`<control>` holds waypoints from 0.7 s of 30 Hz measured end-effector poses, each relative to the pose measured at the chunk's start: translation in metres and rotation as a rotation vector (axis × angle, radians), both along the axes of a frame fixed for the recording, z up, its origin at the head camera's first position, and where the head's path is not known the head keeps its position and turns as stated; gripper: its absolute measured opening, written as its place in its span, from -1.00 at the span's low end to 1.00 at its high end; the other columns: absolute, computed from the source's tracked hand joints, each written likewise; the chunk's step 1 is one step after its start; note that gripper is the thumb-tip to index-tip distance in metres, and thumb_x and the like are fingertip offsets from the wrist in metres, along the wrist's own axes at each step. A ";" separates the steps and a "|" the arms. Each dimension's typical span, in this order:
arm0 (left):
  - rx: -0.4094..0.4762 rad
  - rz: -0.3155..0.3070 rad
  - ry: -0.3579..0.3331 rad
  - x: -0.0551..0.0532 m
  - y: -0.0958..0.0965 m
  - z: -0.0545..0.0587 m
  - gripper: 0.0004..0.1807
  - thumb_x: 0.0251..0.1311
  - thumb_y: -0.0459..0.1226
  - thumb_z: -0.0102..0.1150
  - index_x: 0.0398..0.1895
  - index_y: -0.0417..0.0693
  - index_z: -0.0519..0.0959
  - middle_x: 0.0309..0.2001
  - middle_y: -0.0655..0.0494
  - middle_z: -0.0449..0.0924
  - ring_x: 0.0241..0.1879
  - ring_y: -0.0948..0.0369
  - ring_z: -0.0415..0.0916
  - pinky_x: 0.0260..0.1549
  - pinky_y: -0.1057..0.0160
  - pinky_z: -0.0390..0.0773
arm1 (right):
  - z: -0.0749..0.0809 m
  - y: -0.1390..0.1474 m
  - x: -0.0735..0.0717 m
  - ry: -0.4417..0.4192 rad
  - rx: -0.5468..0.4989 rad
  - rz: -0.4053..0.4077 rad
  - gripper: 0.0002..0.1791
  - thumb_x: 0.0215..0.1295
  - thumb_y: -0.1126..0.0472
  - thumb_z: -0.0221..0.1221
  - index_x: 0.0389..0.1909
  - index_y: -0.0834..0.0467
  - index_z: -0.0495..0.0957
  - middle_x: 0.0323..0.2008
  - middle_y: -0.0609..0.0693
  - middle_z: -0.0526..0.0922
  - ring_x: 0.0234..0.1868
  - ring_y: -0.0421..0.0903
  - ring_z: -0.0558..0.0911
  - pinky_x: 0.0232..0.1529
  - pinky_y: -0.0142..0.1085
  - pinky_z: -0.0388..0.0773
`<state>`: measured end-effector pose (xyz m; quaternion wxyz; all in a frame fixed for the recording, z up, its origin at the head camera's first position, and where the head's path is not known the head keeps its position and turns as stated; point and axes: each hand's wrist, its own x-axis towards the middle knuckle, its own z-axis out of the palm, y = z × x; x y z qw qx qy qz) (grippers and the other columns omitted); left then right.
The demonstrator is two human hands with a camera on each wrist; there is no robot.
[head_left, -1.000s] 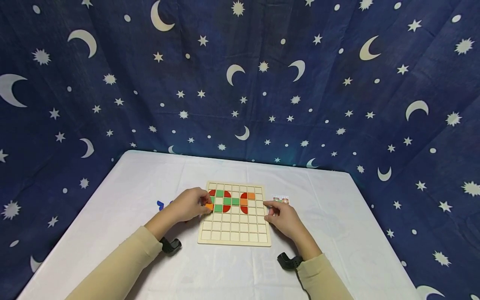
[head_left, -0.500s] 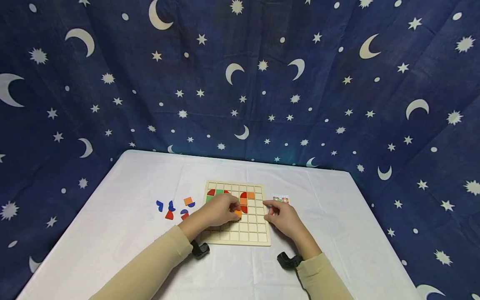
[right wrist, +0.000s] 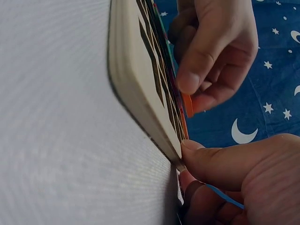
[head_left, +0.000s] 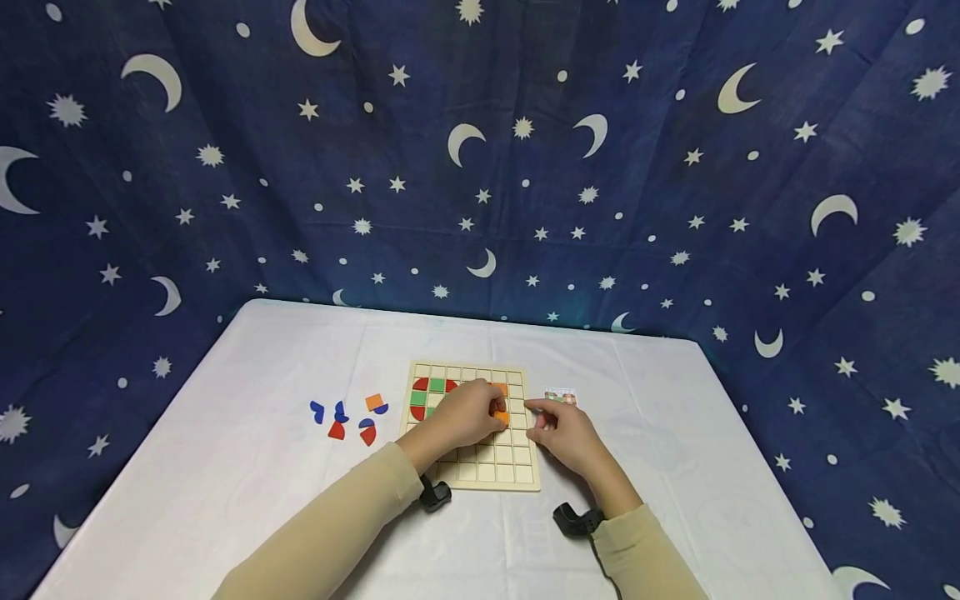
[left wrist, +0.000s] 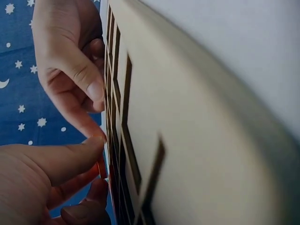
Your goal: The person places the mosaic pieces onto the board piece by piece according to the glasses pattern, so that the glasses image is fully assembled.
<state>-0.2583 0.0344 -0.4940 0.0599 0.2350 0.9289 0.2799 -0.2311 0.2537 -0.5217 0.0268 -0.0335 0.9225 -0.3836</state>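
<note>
My left hand [head_left: 468,412] pinches a small orange square tile [head_left: 502,418] between thumb and fingers, just over the right part of a wooden grid board [head_left: 486,473]. In the right wrist view the orange tile [right wrist: 188,105] is tilted on edge near the board's surface. My right hand [head_left: 567,435] grips the board's right edge, its thumb on the upper face and fingers underneath. Red quarter-round tiles [head_left: 421,384] and green square tiles [head_left: 437,385] sit in cells at the upper left of the board. The left hand hides several middle cells.
Left of the board lie loose pieces: blue ones [head_left: 317,412], red ones [head_left: 337,431] and an orange square [head_left: 374,402]. A small printed pattern card [head_left: 560,396] lies beyond the right hand. A star-and-moon cloth [head_left: 480,167] hangs behind the white table [head_left: 675,467].
My left hand has moved right across the board with the orange tile, from its left edge to its right part. The right hand has kept its place on the edge.
</note>
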 end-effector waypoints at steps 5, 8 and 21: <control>-0.003 0.013 0.013 -0.001 0.007 0.000 -0.82 0.18 -0.17 0.58 -0.37 0.14 0.68 -0.35 0.23 0.53 -0.35 0.25 0.45 -0.33 0.26 0.47 | 0.001 0.000 0.000 0.007 -0.008 0.003 -0.49 0.23 0.29 0.50 0.22 0.05 0.72 -0.40 -0.11 0.60 -0.42 -0.16 0.48 -0.41 -0.37 0.36; -0.013 0.023 0.015 0.000 0.009 0.000 -0.81 0.17 -0.18 0.60 -0.37 0.14 0.67 -0.34 0.23 0.54 -0.34 0.26 0.45 -0.32 0.26 0.48 | 0.001 0.000 0.000 0.007 -0.009 0.004 -0.49 0.23 0.29 0.50 0.22 0.04 0.72 -0.40 -0.12 0.60 -0.42 -0.16 0.48 -0.41 -0.38 0.36; -0.048 0.055 -0.020 0.001 0.005 0.002 -0.86 0.19 -0.23 0.54 -0.34 0.09 0.70 -0.27 0.19 0.60 -0.31 0.22 0.50 -0.31 0.22 0.54 | 0.001 0.000 0.000 0.006 -0.008 0.006 -0.49 0.23 0.30 0.50 0.22 0.06 0.72 -0.41 -0.10 0.60 -0.47 -0.17 0.46 -0.48 -0.38 0.35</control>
